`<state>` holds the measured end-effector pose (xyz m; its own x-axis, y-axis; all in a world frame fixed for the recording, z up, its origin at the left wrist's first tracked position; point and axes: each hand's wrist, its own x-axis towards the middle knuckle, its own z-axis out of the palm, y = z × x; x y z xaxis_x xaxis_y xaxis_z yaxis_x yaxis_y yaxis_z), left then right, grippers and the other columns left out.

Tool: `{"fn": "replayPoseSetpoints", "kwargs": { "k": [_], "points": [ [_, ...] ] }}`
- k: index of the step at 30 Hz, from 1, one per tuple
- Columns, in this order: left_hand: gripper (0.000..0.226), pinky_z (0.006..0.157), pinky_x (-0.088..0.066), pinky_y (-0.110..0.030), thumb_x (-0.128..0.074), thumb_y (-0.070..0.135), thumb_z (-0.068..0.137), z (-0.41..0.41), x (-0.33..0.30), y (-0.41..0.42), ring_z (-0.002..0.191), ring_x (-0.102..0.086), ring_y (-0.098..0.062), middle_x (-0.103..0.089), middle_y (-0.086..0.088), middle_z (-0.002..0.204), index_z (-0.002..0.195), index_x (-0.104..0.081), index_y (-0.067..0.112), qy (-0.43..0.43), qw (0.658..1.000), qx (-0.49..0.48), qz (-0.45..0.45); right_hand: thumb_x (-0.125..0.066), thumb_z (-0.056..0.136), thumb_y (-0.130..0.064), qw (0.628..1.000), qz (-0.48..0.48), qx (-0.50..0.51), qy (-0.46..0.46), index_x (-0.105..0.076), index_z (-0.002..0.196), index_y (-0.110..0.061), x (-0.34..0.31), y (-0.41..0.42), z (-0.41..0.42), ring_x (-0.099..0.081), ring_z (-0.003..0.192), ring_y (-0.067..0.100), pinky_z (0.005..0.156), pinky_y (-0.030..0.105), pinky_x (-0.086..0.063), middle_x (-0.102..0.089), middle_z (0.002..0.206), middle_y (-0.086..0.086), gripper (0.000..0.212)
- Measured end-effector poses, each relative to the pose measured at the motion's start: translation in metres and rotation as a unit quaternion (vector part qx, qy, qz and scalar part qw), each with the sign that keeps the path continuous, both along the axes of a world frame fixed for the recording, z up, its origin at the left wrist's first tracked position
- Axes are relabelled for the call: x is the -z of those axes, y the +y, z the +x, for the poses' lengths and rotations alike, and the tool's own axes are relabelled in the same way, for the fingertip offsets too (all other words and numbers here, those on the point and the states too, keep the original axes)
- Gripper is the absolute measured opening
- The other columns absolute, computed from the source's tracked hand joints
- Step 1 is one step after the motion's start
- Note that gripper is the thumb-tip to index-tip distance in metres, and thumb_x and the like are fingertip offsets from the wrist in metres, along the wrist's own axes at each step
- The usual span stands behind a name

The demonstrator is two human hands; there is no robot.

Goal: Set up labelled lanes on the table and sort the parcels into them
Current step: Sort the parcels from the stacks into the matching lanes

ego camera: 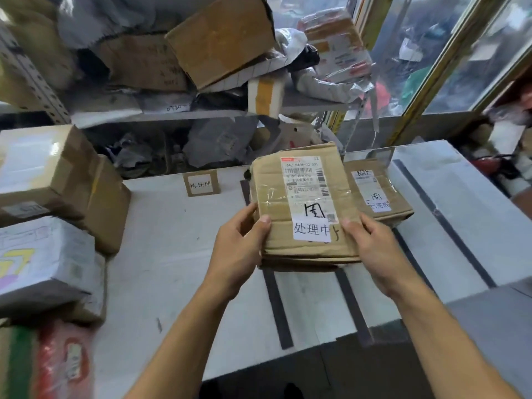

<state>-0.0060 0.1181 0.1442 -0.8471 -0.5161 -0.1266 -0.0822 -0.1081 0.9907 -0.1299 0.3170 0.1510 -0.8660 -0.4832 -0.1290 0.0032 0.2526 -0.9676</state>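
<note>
A parcel depot: shelves (161,115) heaped with cartons (221,38) and mailers (336,47).

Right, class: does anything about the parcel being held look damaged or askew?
Yes. The cardboard parcel gripped by the left hand and right hand is crumpled, with creased, wrinkled tape. Its 处理中 label overlaps the shipping label.

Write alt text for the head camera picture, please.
Two hands, left hand and right hand, hold a flat cardboard parcel over a white table divided by dark tape strips. Another parcel lies in the next lane.
</note>
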Motion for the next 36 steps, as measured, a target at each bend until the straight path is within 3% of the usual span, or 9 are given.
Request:
{"fn": "replayPoseSetpoints", "kwargs": {
  "k": [8, 11, 14, 18, 23, 27, 29, 32, 36],
  "points": [
    [0.03, 0.07, -0.053, -0.013, -0.054, 0.031, 0.1, -0.009, 0.026, 0.121, 0.099, -0.065, 0.007, -0.07, 0.022, 0.106, 0.129, -0.06, 0.036, -0.054, 0.997, -0.044, 0.026, -0.056, 0.085, -0.053, 0.997, 0.034, -0.05, -0.038, -0.07, 0.109, -0.054, 0.021, 0.105, -0.019, -0.072, 0.098, 0.004, 0.071, 0.013, -0.055, -0.076, 0.106, -0.016, 0.028],
    [0.028, 0.074, -0.055, -0.016, -0.054, 0.029, 0.101, -0.008, 0.038, 0.144, 0.1, -0.067, 0.002, -0.072, 0.019, 0.107, 0.126, -0.063, 0.036, -0.077, 0.994, -0.07, 0.03, -0.054, 0.093, -0.043, 0.997, 0.043, -0.055, -0.042, -0.069, 0.105, -0.058, 0.035, 0.122, -0.02, -0.071, 0.094, -0.001, 0.068, 0.01, -0.053, -0.075, 0.103, -0.02, 0.024],
    [0.027, 0.073, -0.054, -0.016, -0.053, 0.028, 0.101, -0.006, 0.049, 0.157, 0.1, -0.068, -0.002, -0.072, 0.013, 0.109, 0.125, -0.064, 0.032, -0.098, 0.991, -0.082, 0.029, -0.051, 0.102, -0.033, 0.994, 0.063, -0.066, -0.059, -0.069, 0.101, -0.057, 0.05, 0.132, -0.019, -0.071, 0.094, -0.001, 0.069, 0.015, -0.056, -0.075, 0.102, -0.02, 0.03],
    [0.028, 0.071, -0.053, -0.014, -0.05, 0.024, 0.102, -0.004, 0.063, 0.164, 0.096, -0.069, -0.001, -0.074, 0.01, 0.109, 0.126, -0.066, 0.027, -0.117, 0.99, -0.083, 0.016, -0.05, 0.103, -0.034, 0.99, 0.095, -0.069, -0.073, -0.068, 0.103, -0.045, 0.07, 0.137, -0.017, -0.07, 0.095, 0.0, 0.071, 0.018, -0.056, -0.074, 0.1, -0.023, 0.022],
    [0.028, 0.082, -0.055, -0.021, -0.042, 0.033, 0.105, -0.003, 0.08, 0.165, 0.102, -0.066, -0.006, -0.07, 0.01, 0.113, 0.125, -0.061, 0.033, -0.181, 0.982, -0.051, -0.02, -0.051, 0.102, -0.037, 0.982, 0.14, -0.091, -0.086, -0.066, 0.111, -0.039, 0.089, 0.135, -0.019, -0.068, 0.101, 0.005, 0.079, 0.024, -0.058, -0.074, 0.106, -0.014, 0.018],
    [0.028, 0.093, -0.052, -0.03, -0.037, 0.027, 0.106, -0.007, 0.091, 0.159, 0.11, -0.059, -0.01, -0.062, 0.005, 0.122, 0.123, -0.06, 0.028, -0.228, 0.969, -0.031, -0.083, -0.054, 0.1, -0.031, 0.975, 0.184, -0.104, -0.069, -0.069, 0.109, -0.034, 0.096, 0.13, -0.022, -0.068, 0.098, 0.006, 0.079, 0.025, -0.058, -0.073, 0.104, -0.014, 0.017],
    [0.032, 0.106, -0.045, -0.037, -0.039, 0.022, 0.105, -0.012, 0.097, 0.157, 0.124, -0.05, -0.016, -0.051, 0.002, 0.135, 0.129, -0.06, 0.021, -0.232, 0.965, -0.038, -0.117, -0.056, 0.099, -0.029, 0.971, 0.213, -0.101, -0.045, -0.068, 0.099, -0.036, 0.096, 0.126, -0.025, -0.066, 0.092, 0.002, 0.072, 0.02, -0.054, -0.072, 0.099, -0.017, 0.014],
    [0.037, 0.112, -0.04, -0.045, -0.042, 0.022, 0.104, -0.021, 0.103, 0.153, 0.141, -0.036, -0.022, -0.031, -0.001, 0.156, 0.137, -0.057, 0.016, -0.265, 0.952, -0.068, -0.137, -0.061, 0.097, -0.028, 0.963, 0.251, -0.098, -0.015, -0.066, 0.093, -0.034, 0.098, 0.117, -0.03, -0.06, 0.081, -0.005, 0.058, 0.01, -0.043, -0.066, 0.088, -0.02, 0.009],
    [0.036, 0.112, -0.041, -0.045, -0.052, 0.019, 0.101, -0.032, 0.111, 0.147, 0.142, -0.036, -0.025, -0.033, -0.005, 0.156, 0.134, -0.06, 0.008, -0.288, 0.937, -0.108, -0.163, -0.064, 0.095, -0.027, 0.951, 0.299, -0.081, 0.009, -0.071, 0.101, -0.022, 0.102, 0.1, -0.04, -0.057, 0.074, -0.002, 0.053, 0.012, -0.039, -0.067, 0.09, -0.011, 0.01]
  ]
}}
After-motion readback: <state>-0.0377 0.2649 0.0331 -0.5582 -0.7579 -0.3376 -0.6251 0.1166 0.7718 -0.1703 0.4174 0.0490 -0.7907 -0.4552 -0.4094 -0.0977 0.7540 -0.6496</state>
